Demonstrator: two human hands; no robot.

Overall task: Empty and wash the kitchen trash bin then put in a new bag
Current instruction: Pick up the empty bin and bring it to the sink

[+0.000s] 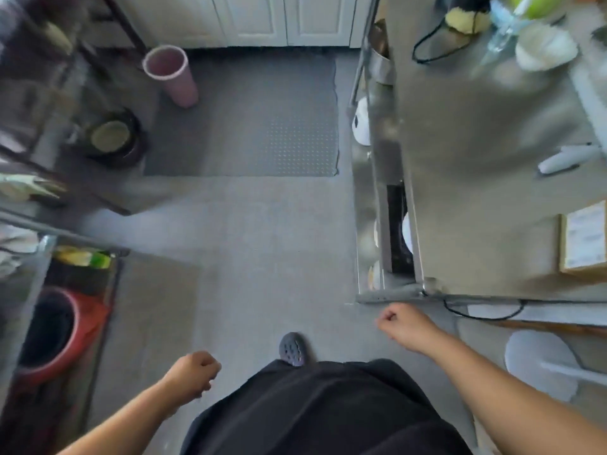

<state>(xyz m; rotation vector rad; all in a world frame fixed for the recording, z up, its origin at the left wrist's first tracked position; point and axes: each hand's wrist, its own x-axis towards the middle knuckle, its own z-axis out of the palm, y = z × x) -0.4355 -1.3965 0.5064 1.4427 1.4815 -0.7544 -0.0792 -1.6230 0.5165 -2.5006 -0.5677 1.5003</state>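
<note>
Fingers (389,318) of the right hand (405,326): curled into a loose fist, nothing held, just below the near corner of the desk (476,198). Fingers of the left hand (193,374): likewise curled shut and empty, over the floor (262,241). Both forearms bare.

Bin (170,75): tall, round, pale pink plastic, smooth wall, lighter rim, open top, no bag visible inside. It stands upright on the far left corner of the mat (249,123), well apart from both hands.

Mat: dark grey, rectangular, rubbery, with a raised dot pattern, lying on the floor before white panelled cabinet doors (272,19).

Floor: smooth, grey, matt.

Desk: brushed steel, flat, reflective, on the right. On it a cardboard box (584,241) with a white label, a white tapered tool (568,157), a white bowl (545,47), a black cable (430,44) and a yellow fuzzy lump (463,19), blurred. Plates show on the shelf under its edge.

Red pail (56,333): round, glossy, dark inside, low on the left under a steel rack. Above it, a yellow-green packet (82,257).

Pot (113,137): round, black, with a pale disc inside, on the floor at left.

Shoe (293,349): dark, perforated, rounded toe, just ahead of black cloth (315,412) at the person's middle.

White disc (538,362) with a pale rod, low right; cannot tell what it is.
</note>
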